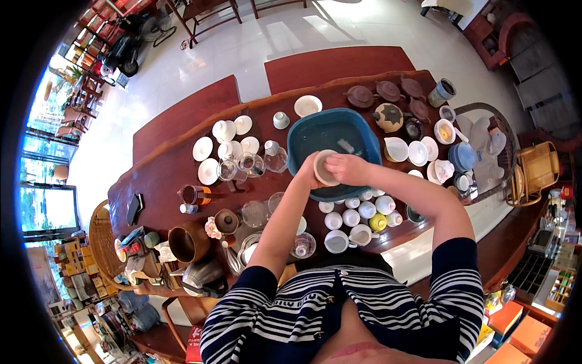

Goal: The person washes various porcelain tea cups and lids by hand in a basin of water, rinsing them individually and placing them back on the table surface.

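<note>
A small beige bowl [324,176] is tilted over the near part of a blue plastic basin [298,120], its mouth facing me. My left hand [311,172] grips the bowl around its left side. Curled fingers of my right hand [349,169] reach into the bowl from the right; whether they hold something is hidden. Water stands in the basin, with a pale rectangular object [346,145] in it. Close to my right forearm, several small cups, one of them yellow [377,222], stand by the basin's near side.
A dark wooden table [154,182] bears glass pitchers [250,164], white lidded cups [224,131] and brown clay teapots [360,96]. Farther right are white gaiwans [396,149] and a stack of blue dishes [461,157]. A metal kettle [200,278] and brown pot [188,242] stand near left.
</note>
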Action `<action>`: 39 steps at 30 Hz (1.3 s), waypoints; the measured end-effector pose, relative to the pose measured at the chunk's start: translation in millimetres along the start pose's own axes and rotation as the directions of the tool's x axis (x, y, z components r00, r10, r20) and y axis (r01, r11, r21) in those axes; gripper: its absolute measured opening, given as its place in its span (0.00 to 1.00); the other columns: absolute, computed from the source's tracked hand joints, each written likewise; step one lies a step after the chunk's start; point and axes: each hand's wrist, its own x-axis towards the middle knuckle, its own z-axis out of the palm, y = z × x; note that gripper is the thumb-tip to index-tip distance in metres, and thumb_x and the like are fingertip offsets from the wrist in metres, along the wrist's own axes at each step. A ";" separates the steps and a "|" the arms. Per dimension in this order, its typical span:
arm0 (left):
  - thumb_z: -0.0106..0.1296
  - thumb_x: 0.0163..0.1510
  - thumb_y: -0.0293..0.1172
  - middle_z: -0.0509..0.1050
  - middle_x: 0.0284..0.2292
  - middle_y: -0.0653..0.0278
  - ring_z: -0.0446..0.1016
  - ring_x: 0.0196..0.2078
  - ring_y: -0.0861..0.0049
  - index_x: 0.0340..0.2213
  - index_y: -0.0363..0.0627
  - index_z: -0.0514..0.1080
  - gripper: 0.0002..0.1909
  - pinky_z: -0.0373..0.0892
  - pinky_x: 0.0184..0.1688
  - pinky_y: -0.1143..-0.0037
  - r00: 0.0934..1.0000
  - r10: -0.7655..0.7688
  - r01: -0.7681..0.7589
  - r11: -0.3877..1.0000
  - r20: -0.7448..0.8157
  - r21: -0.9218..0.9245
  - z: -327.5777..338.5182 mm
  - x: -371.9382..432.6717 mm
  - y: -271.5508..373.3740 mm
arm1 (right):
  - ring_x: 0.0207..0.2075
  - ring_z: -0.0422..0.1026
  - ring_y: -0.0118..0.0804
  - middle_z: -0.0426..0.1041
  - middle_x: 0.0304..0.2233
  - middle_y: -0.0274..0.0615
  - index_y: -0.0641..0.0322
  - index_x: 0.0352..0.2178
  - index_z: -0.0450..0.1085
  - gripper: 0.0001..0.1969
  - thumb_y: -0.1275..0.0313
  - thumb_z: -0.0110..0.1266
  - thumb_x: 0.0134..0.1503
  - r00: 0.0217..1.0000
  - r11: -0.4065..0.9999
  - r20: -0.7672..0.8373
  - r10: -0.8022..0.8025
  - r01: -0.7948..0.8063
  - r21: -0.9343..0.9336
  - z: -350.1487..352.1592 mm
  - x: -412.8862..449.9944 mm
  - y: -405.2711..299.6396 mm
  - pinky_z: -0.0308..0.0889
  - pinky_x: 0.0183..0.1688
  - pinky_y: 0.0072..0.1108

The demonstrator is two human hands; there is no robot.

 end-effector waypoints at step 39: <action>0.39 0.48 0.46 0.69 0.36 0.55 0.70 0.36 0.59 0.41 0.46 0.65 0.22 0.69 0.31 0.60 0.840 0.217 -0.211 0.975 -0.498 0.069 6.5 23.7 1.7 | 0.22 0.67 0.35 0.66 0.22 0.42 0.64 0.29 0.62 0.15 0.66 0.53 0.41 0.028 -0.342 0.618 0.786 -0.813 0.471 33.3 -27.4 -14.3 0.60 0.18 0.24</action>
